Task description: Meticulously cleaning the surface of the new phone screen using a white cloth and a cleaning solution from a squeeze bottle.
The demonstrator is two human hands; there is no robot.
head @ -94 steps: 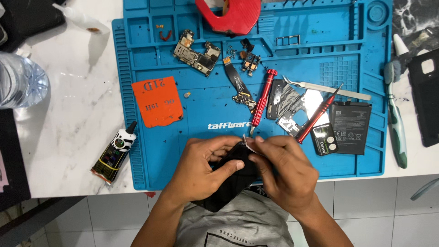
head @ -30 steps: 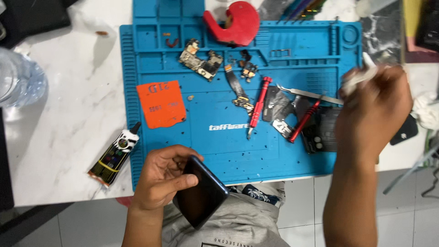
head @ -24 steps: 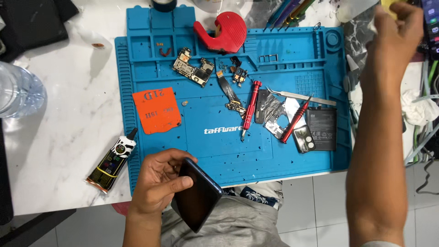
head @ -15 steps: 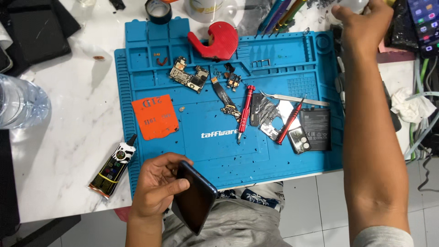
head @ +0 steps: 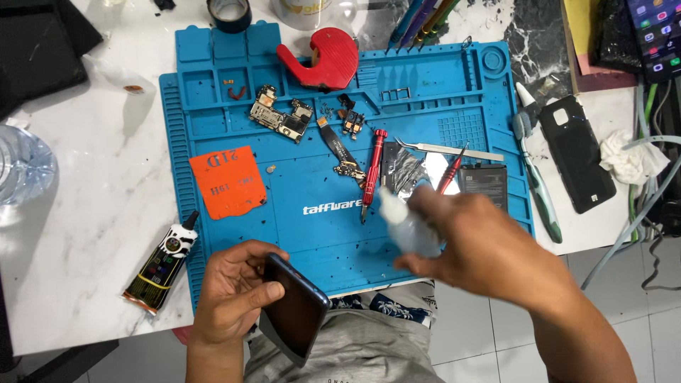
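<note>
My left hand point(head: 234, 291) grips a black phone body point(head: 294, 312) at the near edge of the blue work mat point(head: 284, 234), tilted over my lap. My right hand point(head: 482, 248) is over the mat's near right part and holds a small white squeeze bottle point(head: 404, 223), blurred by motion, its tip pointing up and left. Just beyond it lie a red screwdriver point(head: 372, 170), a second red-handled tool point(head: 451, 170), metal tweezers point(head: 454, 150) and a black battery point(head: 484, 183).
On the mat are a circuit board point(head: 280, 117), a flex cable point(head: 339, 145), an orange card point(head: 228, 182) and a red tape dispenser point(head: 323, 57). A glue tube point(head: 162, 262) and water bottle point(head: 25, 167) lie left. A black back cover point(head: 576, 152) and a toothbrush point(head: 535, 170) lie right.
My right hand reached to the far right corner, then came back down over the mat holding the white bottle. My left hand kept the phone body at the mat's near edge.
</note>
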